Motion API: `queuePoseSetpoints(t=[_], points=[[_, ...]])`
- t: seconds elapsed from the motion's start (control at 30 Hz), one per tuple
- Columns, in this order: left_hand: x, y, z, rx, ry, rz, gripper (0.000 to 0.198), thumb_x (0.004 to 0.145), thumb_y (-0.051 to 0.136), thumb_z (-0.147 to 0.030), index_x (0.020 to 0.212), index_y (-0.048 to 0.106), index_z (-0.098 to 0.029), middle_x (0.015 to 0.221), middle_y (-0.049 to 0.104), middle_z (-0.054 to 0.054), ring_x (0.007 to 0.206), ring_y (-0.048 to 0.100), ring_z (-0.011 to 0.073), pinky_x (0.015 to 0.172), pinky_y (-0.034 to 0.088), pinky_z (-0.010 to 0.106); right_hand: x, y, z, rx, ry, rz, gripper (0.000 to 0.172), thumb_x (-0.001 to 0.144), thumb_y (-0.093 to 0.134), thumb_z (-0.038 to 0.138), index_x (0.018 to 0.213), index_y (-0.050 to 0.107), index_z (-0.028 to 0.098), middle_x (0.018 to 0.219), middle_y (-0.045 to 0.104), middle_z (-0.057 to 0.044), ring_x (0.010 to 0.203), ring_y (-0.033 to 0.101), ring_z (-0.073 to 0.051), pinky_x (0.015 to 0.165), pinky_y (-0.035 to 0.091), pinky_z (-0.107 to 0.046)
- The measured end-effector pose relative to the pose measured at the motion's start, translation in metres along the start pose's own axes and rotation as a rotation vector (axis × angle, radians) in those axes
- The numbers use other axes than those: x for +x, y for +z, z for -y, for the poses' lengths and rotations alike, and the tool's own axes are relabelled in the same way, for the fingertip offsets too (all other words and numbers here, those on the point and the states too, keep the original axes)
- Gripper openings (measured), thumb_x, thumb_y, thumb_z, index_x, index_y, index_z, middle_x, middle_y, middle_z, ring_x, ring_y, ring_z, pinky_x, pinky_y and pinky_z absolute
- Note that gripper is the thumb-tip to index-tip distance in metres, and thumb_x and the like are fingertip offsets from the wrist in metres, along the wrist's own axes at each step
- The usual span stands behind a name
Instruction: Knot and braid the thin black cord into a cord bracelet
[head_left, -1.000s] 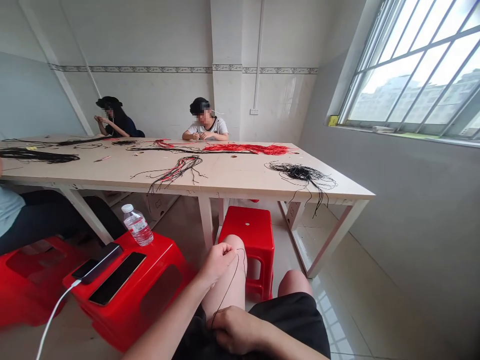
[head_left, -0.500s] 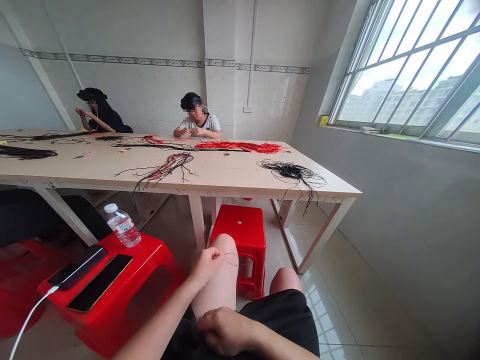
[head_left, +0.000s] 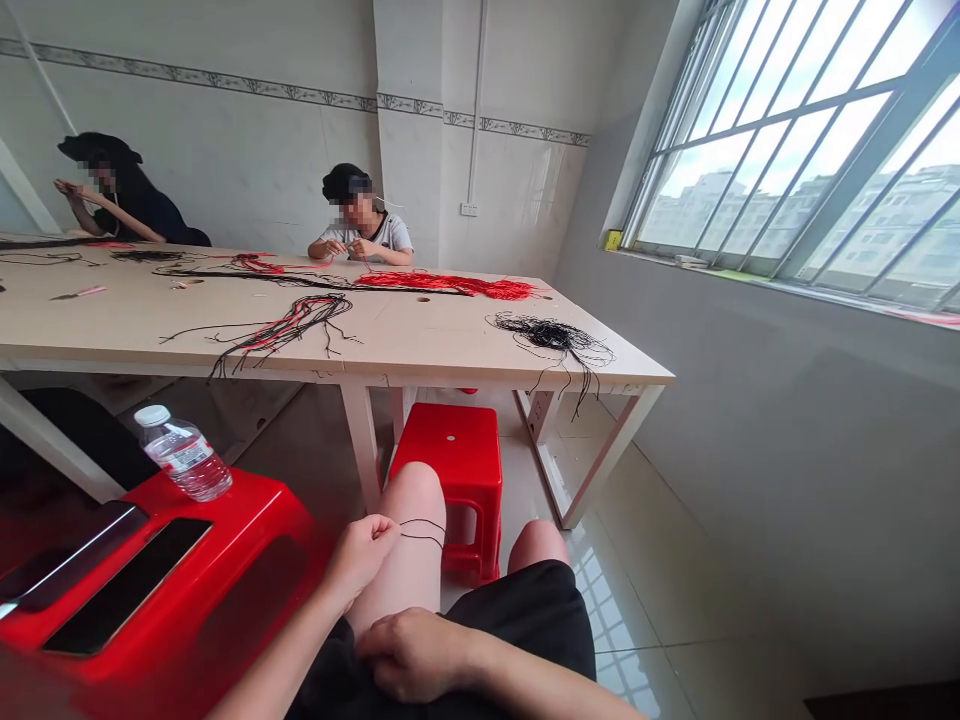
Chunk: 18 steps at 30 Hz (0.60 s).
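Observation:
Above my left knee, my left hand is closed in a pinch on a thin black cord. Two strands of the cord run from the fingertips across the bare leg and curve over its far side. My right hand rests at the top of the same thigh, by the hem of the black shorts. Its fingers are curled under, and what they hold, if anything, is hidden.
A red stool stands before my knees. Another red stool at left bears a water bottle and a phone. On the table lie black cords and red cords. Two people sit behind it.
The view has turned to the right, so the surroundings sit farther left. My left hand still pinches the cord, whose two strands now show clearly across the leg. My right hand stays on the thigh.

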<state>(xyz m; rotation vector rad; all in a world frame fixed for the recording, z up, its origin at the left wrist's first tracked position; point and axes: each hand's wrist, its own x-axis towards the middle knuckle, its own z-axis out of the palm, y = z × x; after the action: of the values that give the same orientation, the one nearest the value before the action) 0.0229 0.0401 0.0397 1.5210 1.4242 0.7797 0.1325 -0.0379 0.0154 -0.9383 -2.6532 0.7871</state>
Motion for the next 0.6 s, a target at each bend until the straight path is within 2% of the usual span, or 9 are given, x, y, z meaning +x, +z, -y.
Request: queuePoseSetpoints(t=[0.27, 0.6], points=[[-0.0073, -0.0094, 0.0045, -0.037, -0.087, 0.005, 0.031, 0.057, 0.058, -0.046, 0.060, 0.058, -0.016, 0.057, 0.051, -0.002, 0.057, 0.043, 0.0139, 0.055, 0.034, 0.024, -0.0003, -0.0067, 0.0085, -0.048, 0.007, 0.022, 0.016, 0.078, 0.044, 0.011, 0.089, 0.055, 0.016, 0.092, 0.063, -0.001, 0.078, 0.055, -0.011, 0.070, 0.042, -0.015], [-0.0080, -0.0092, 0.0014, -0.049, -0.090, 0.008, 0.034, 0.053, 0.058, -0.050, 0.058, 0.057, -0.016, 0.058, 0.053, 0.000, 0.060, 0.044, 0.0156, 0.057, 0.034, 0.026, -0.0012, -0.0097, 0.0047, 0.012, 0.030, 0.031, 0.017, 0.077, 0.045, 0.009, 0.088, 0.055, 0.016, 0.092, 0.063, -0.001, 0.078, 0.055, -0.010, 0.071, 0.040, -0.014]])
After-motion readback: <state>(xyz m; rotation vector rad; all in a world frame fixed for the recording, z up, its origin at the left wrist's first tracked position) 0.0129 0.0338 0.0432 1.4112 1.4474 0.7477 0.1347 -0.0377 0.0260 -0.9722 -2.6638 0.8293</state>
